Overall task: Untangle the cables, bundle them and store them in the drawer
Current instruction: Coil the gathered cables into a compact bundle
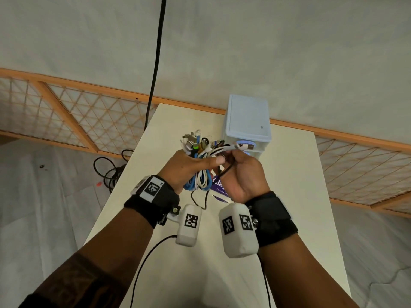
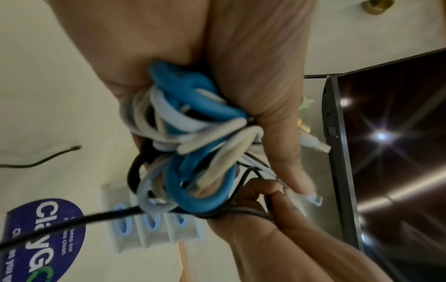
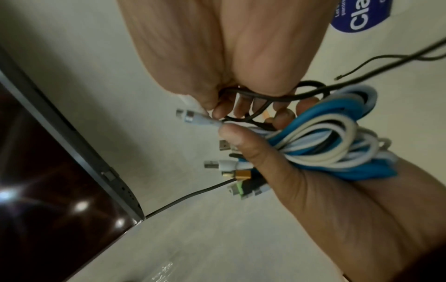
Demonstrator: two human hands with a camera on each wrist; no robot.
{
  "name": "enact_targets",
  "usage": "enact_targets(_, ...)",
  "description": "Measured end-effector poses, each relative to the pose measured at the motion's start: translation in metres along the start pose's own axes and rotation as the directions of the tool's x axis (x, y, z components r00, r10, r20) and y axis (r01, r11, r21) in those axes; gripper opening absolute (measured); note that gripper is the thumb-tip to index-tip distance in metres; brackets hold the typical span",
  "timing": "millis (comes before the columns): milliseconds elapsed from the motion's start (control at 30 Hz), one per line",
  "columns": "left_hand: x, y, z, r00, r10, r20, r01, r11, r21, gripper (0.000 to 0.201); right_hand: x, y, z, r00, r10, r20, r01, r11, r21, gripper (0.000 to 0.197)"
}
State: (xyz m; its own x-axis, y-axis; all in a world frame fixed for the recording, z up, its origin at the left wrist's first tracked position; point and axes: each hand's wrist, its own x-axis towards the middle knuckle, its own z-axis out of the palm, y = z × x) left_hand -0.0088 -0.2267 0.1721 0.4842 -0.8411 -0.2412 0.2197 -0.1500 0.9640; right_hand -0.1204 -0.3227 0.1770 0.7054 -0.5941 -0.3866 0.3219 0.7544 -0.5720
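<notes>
Above the counter [image 1: 289, 196], left hand [image 1: 184, 167] grips the cable bundle [image 1: 200, 176]: blue, white, black loops, plugs fanned upward. Right hand [image 1: 242, 174] pinches a white plug [image 3: 193, 117] and black cord. Wrist views alone show plug colours; head view shows the drawer unit [image 1: 248, 123] behind.

I see blue, white, pale-blue and black cables [image 1: 201, 174], a pale-blue drawer unit [image 1: 246, 121], a cream table [image 1: 289, 196], a dark-blue sticker [image 2: 48, 225] lettered white, and black wrist straps [image 1: 153, 201].

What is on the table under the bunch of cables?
Under the cable bundle in the left hand, a blue sticker lies on the table. The right hand covers part of it.
</notes>
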Motion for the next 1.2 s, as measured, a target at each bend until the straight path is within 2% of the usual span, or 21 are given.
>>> enact_targets(100,-0.004,0.003,0.002,0.991,0.072,0.109,-0.080,0.995,0.063,0.044,-0.005,0.001,0.002,0.994,0.043,0.099,-0.047,0.998,0.036,0.031)
enact_targets(167,-0.005,0.003,0.004,0.990,0.076,0.120,-0.085,0.994,0.073,0.045,-0.009,0.001,0.003,0.986,0.052,0.157,-0.061,0.997,0.051,0.035)
enact_targets(333,0.000,-0.005,0.005,0.994,0.100,-0.051,-0.096,0.992,0.078,0.033,-0.008,-0.004,0.005,0.977,0.063,0.203,-0.071,0.997,0.029,0.036)
enact_targets(467,0.003,-0.002,0.006,0.983,0.162,-0.089,-0.140,0.966,0.219,0.026,-0.002,-0.007,-0.006,0.993,0.067,0.098,-0.054,0.989,-0.137,0.025)
enact_targets(533,0.006,0.002,0.004,0.979,0.176,-0.104,-0.146,0.958,0.246,0.022,0.000,-0.006,-0.014,0.999,0.027,0.022,-0.021,0.971,-0.238,0.025)
enact_targets(600,0.011,0.006,0.002,0.979,0.166,-0.122,-0.142,0.972,0.186,0.017,-0.003,-0.002,-0.017,1.000,-0.013,-0.021,0.005,0.937,-0.348,0.027)
enact_targets(633,0.013,0.008,0.001,0.976,0.166,-0.139,-0.143,0.976,0.163,0.015,-0.005,0.000,-0.018,1.000,-0.011,-0.021,0.001,0.910,-0.415,0.035)
enact_targets(733,0.021,0.012,0.001,0.967,0.164,-0.196,-0.144,0.983,0.114,0.008,-0.010,0.007,-0.024,0.997,0.052,0.053,-0.012,0.821,-0.571,0.045)
enact_targets(833,0.030,0.013,-0.001,0.974,0.072,-0.213,-0.101,0.987,-0.128,0.010,-0.015,0.011,-0.031,0.991,0.098,0.093,-0.007,0.728,-0.685,0.042)
enact_targets(900,0.036,0.013,-0.007,0.978,0.029,-0.207,-0.084,0.961,-0.264,0.015,-0.018,0.011,-0.038,0.985,0.120,0.123,0.009,0.676,-0.737,0.038)
enact_targets(1000,0.041,0.017,-0.021,0.984,0.012,-0.180,-0.086,0.907,-0.412,0.019,-0.018,0.008,-0.057,0.985,0.086,0.151,0.067,0.619,-0.782,0.041)
enact_targets(1033,0.043,0.018,-0.027,0.986,0.011,-0.165,-0.083,0.894,-0.440,0.020,-0.018,0.006,-0.062,0.989,0.066,0.129,0.057,0.641,-0.765,0.042)
enact_targets(1067,0.044,0.018,-0.034,0.988,0.006,-0.156,-0.076,0.892,-0.446,0.022,-0.017,0.004,-0.065,0.995,0.045,0.088,0.031,0.703,-0.710,0.041)
enact_targets(1133,0.045,0.015,-0.043,0.987,-0.002,-0.159,-0.062,0.915,-0.399,0.025,-0.015,0.000,-0.069,1.000,0.004,0.025,0.008,0.871,-0.490,0.032)
enact_targets(1200,0.044,0.007,-0.046,0.982,-0.026,-0.189,-0.034,0.952,-0.305,0.021,-0.012,-0.006,-0.063,0.999,-0.033,0.041,0.043,0.964,-0.263,0.024)
